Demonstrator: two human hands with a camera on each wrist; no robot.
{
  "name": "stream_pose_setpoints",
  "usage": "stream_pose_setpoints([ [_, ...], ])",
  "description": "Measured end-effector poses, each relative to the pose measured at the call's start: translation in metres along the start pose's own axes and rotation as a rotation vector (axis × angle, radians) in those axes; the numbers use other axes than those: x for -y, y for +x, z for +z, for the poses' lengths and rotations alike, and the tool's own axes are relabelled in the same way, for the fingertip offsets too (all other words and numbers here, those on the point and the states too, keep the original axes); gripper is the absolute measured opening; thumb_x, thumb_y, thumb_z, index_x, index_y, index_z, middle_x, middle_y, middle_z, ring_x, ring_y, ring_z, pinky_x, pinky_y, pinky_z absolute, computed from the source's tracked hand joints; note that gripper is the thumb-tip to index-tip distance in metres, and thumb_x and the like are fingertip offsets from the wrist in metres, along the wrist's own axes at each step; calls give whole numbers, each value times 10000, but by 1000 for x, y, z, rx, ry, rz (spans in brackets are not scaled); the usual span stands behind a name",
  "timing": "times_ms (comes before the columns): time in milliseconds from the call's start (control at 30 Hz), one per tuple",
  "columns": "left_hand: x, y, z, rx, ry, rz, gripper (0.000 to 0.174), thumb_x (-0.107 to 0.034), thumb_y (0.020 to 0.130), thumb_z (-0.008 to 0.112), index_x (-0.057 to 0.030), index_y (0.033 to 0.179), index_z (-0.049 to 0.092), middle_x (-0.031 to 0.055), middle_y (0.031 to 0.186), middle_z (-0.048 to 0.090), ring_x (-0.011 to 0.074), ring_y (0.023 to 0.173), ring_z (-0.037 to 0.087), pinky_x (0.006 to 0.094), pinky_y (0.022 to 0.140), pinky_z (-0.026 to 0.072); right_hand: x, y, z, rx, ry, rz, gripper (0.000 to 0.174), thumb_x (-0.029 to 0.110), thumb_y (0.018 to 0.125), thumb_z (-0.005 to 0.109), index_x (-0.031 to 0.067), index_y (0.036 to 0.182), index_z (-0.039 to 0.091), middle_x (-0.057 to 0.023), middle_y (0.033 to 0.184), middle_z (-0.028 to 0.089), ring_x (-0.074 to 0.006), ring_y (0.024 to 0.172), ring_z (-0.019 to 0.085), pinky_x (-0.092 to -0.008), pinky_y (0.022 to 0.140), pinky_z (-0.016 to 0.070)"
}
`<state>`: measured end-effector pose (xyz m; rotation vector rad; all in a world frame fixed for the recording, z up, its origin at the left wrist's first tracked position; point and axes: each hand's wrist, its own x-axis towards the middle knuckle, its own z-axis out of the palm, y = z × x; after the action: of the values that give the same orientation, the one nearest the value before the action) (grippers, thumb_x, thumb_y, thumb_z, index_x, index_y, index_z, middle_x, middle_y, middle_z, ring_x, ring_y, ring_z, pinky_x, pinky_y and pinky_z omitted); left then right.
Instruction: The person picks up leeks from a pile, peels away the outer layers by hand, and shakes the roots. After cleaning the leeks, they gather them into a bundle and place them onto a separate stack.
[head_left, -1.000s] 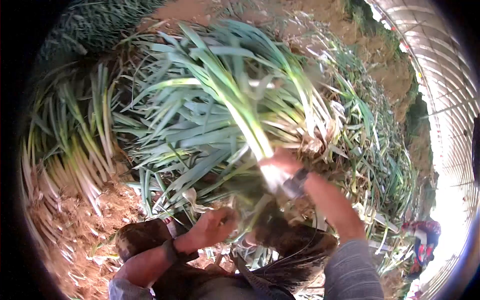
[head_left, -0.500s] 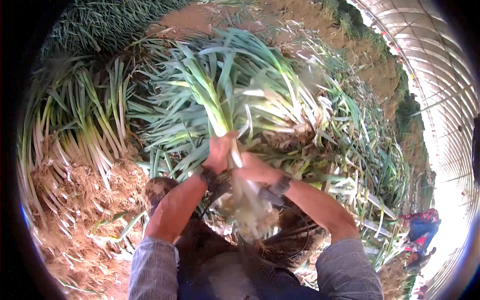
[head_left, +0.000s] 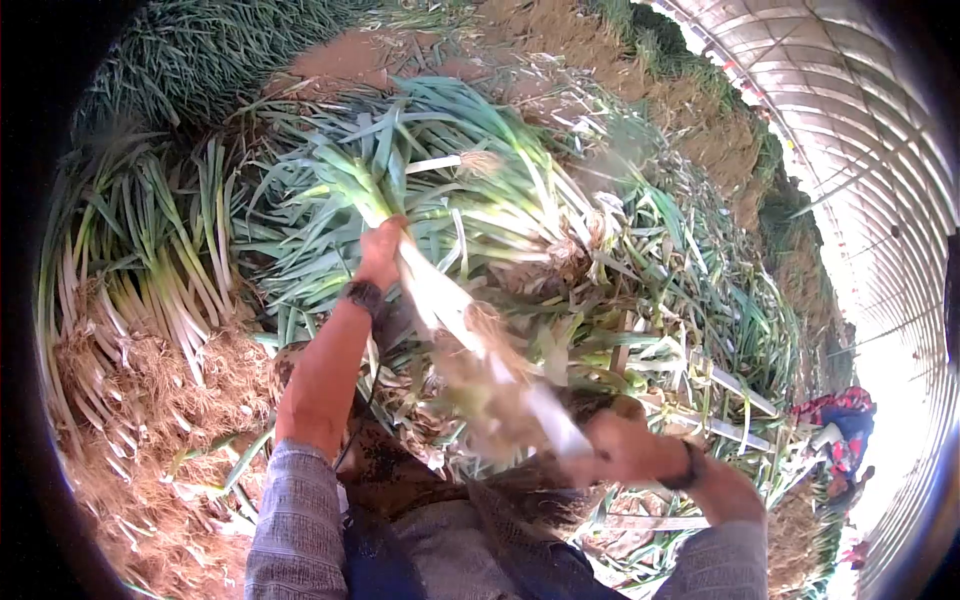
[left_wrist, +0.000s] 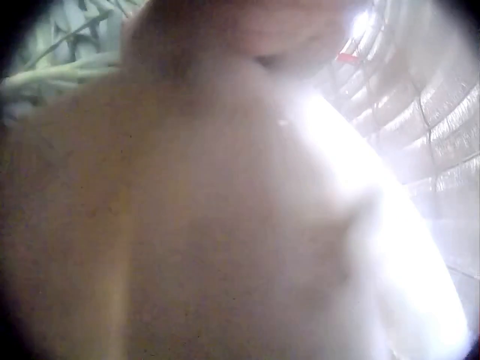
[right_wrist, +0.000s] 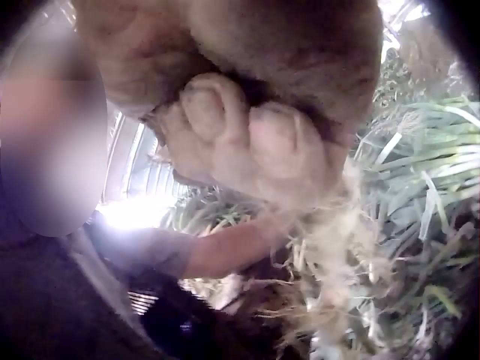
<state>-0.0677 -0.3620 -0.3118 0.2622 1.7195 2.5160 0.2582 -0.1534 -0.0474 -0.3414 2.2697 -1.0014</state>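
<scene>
My left hand (head_left: pixel 383 250) grips a bunch of green onions (head_left: pixel 432 285) at the base of the leaves. Their white stalks slant down to the right, with brown roots (head_left: pixel 492 335) at the lower end. Lower right, the curled fingers of my right hand (head_left: pixel 630 450) hold a pale strip of outer skin (head_left: pixel 555 420), blurred and stretching from near the roots. Close up in the right wrist view, the curled fingers (right_wrist: pixel 277 139) show, with loose roots (right_wrist: pixel 330 292) below them. The left wrist view is mostly filled by blurred skin.
A heap of green onions (head_left: pixel 520 215) lies ahead, its roots toward the right. Another pile (head_left: pixel 160 300) spreads along the left. Stripped leaves (head_left: pixel 690 290) cover the ground on the right. Another person (head_left: pixel 843 430) is at the far right, under the greenhouse cover (head_left: pixel 850 130).
The bunch was in my right hand first, then both hands met on it. Now my left hand has it farther left, while my right hand has drawn away down and right with the strip.
</scene>
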Motion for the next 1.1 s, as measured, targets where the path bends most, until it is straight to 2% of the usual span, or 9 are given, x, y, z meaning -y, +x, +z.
stream_pose_setpoints([
  [67, -8, 7, -17, 16, 710, 581, 418, -394, 938, 492, -24, 1037, 661, 84, 822, 611, 180, 733, 574, 349, 655, 491, -27, -40, -11, -106, 87, -16, 274, 290, 914, 628, 18, 897, 662, -146, 922, 681, -228, 871, 662, -327, 789, 515],
  [100, 2, 25, -22, 37, -7, -114, 388, -357, 932, 484, -25, 1036, 656, 85, 816, 612, 194, 731, 575, 353, 657, 488, -39, -47, -24, -270, 21, -83, 291, 289, 898, 652, 20, 1004, 625, -150, 981, 674, -228, 878, 661, -341, 802, 519],
  [233, -28, 20, -7, -38, 138, -64, 276, -252, 866, 582, -13, 981, 659, 92, 808, 602, 220, 727, 585, 371, 652, 496, -45, -19, -35, -712, -417, 142, 539, 258, 814, 742, 45, 1249, 506, -145, 1155, 633, -245, 909, 677, -360, 827, 564],
  [333, -25, 15, -5, 121, 773, 719, 257, -204, 840, 621, 27, 945, 660, 94, 811, 598, 226, 729, 587, 373, 649, 494, -70, 56, -10, -708, -545, -158, 540, 242, 812, 741, 28, 1259, 527, -173, 1180, 615, -239, 835, 682, -304, 724, 583],
  [400, -51, 3, 15, -42, -14, -127, 256, -183, 856, 606, 42, 958, 672, 94, 847, 616, 216, 733, 587, 357, 666, 494, -34, 97, -7, -705, -530, -166, 518, 223, 840, 708, 33, 1284, 520, -182, 1189, 604, -209, 767, 666, -253, 622, 554],
  [667, -2, 22, -28, 56, 155, 24, 373, -339, 949, 514, -19, 1015, 694, 112, 792, 645, 187, 718, 592, 336, 670, 502, -23, 112, 12, -49, -380, -228, 185, 238, 913, 622, 61, 952, 658, -47, 722, 667, -76, 477, 519, -217, 454, 436],
  [733, -4, 23, -32, 128, 544, 583, 322, -310, 939, 516, -57, 1021, 695, 122, 801, 645, 194, 719, 597, 337, 676, 503, -7, 93, 9, -35, -331, -256, 211, 257, 918, 620, 61, 981, 665, -42, 722, 665, -78, 475, 517, -231, 454, 441],
  [933, -50, 19, -9, -165, -110, -301, 201, -211, 862, 615, -51, 974, 663, 92, 795, 603, 206, 723, 598, 343, 667, 505, -5, 40, -8, -53, 64, -233, 262, 192, 831, 744, 52, 1043, 680, -50, 809, 686, -112, 738, 636, -222, 635, 491],
  [1100, -22, 20, -23, 61, 747, 500, 387, -20, 792, 572, -70, 1175, 543, 205, 878, 653, 348, 805, 659, 381, 714, 525, -51, 86, 10, -590, -91, 3, 848, 417, 819, 722, 9, 1439, 311, -181, 1287, 539, -281, 1060, 618, -456, 987, 472],
])
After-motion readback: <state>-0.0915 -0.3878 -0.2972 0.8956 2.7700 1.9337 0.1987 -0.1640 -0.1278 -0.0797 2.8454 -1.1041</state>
